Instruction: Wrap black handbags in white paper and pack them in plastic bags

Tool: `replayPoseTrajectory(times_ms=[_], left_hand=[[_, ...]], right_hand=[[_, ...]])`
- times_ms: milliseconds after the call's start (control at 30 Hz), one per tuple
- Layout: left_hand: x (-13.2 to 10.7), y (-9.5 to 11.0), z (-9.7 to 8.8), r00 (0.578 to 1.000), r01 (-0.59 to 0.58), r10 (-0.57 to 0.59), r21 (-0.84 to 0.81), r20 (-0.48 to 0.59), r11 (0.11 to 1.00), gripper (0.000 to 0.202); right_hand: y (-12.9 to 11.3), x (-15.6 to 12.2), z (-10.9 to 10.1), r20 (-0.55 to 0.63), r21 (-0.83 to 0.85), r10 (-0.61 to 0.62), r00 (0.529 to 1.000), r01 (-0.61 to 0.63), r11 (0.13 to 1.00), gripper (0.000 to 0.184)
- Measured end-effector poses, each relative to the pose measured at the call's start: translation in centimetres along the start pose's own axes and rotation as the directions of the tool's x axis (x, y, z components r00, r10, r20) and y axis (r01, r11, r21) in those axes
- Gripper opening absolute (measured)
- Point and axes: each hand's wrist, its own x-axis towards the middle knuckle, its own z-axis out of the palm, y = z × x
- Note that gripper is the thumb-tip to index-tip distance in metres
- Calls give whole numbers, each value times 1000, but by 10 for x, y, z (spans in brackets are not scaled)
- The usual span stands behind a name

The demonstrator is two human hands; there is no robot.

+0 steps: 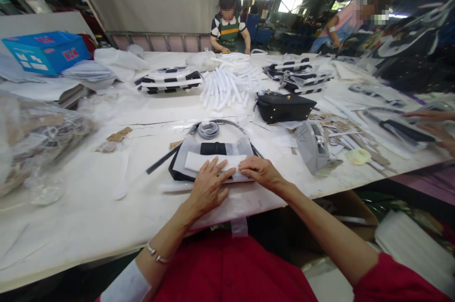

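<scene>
Black bag [213, 149] lying flat, white foam strip [197, 162] across it.

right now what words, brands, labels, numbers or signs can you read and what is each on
"KAA": red letters on the side of the blue box.
Red lettering on its top: too slanted to be sure.
White print on it: too blurred.
Green apron lettering: too small.
</scene>
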Motion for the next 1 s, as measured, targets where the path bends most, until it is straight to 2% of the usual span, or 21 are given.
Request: replayPoseTrajectory(times_ms=[100, 233, 267, 400, 500, 767, 1000], left_hand=[[5, 2, -3, 998, 64, -63, -59, 8, 996, 50], [7, 2, 2, 994, 105, -106, -67, -9, 992, 45], [7, 2, 3, 994, 107, -108, -64, -18, 992, 45], [6, 0, 8, 993, 107, -110, -56, -49, 993, 47], [5, 0, 8, 992, 111, -114, -53, -55, 992, 45], [4, 1, 10, 993, 88, -91, -45, -76, 995, 45], [1, -3, 9, 996, 62, -67, -85, -63, 994, 46]], right_hand=[[0, 1, -4, 26, 21, -16, 1000, 15, 1000, 11], [-3, 0, -6, 72, -51, -112, 991, 116, 992, 40], [-5, 0, -5, 71, -82, -135, 988, 141, 987, 41], [-13, -3, 1, -2, -184, -202, 979, 198, 963, 17], [-19, -4, 4, -56, -219, -236, 970, 219, 951, 11], [-31, -9, 7, -124, -242, -300, 946, 264, 934, 15], [-30, -19, 14, -99, -274, -322, 942, 285, 919, 18]])
